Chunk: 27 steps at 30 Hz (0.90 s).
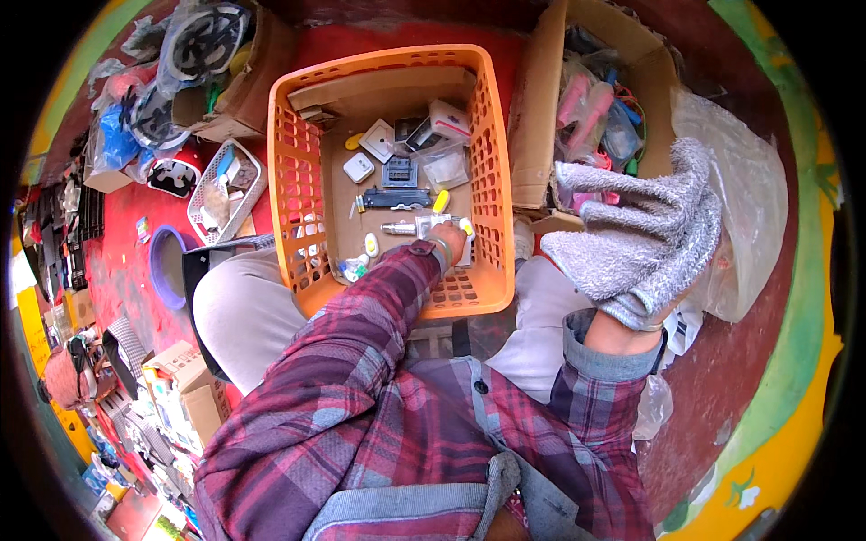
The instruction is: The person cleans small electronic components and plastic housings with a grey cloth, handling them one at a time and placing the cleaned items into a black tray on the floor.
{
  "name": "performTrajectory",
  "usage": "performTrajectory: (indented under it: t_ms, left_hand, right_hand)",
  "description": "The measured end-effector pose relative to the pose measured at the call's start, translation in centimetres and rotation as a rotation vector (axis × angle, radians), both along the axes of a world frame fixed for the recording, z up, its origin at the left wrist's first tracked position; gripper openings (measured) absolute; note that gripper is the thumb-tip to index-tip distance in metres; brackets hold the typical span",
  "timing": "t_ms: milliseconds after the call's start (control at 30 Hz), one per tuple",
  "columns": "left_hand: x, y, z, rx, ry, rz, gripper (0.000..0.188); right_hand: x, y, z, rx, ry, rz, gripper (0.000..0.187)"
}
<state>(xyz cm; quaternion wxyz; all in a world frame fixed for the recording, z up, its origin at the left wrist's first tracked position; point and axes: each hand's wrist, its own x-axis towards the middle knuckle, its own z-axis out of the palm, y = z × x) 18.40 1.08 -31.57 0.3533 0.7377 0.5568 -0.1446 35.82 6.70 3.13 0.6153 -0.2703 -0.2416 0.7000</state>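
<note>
I logged one orange plastic basket (492,158), top centre of the frame, perforated walls, small goods loose inside. My left hand (446,242), bare, reached into its lower right part, fingers bent down beside a silver cylinder (397,229); whether it gripped anything I could not tell. Just above that hand I noted a yellow piece (441,201) and a black elongated piece (395,197); further up the basket, a dark blue square case (400,172), a rounded white box (358,168) and a clear bag (446,169). My right hand (636,234), right of centre, wore a fluffy grey glove (681,194), its fingers spread apart and pointing left. Also recorded: one cardboard box (530,108) of mixed goods, upper right; one clear plastic sheet (744,198), far right; one white basket (250,200), upper left.
</note>
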Motion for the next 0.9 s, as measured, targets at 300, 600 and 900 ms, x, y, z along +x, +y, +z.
performTrajectory:
  t_ms: [300, 600, 900]
  left_hand:
    - [-1.8, -1.5, 0.2, 0.019, -0.072, 0.277, 0.029]
    - [-16.1, 2.8, 16.3, -0.212, -1.692, 1.063, 0.037]
    - [-15.3, -2.4, 32.9, 0.008, -2.524, 1.169, 0.044]
  right_hand:
    - [-1.4, -0.5, 0.1, 0.026, -0.025, 0.005, 0.038]
    - [-4.0, 1.7, 0.1, 0.107, 0.106, 0.007, 0.038]
    - [-6.9, 2.9, -2.6, 0.392, 0.172, 0.366, 0.044]
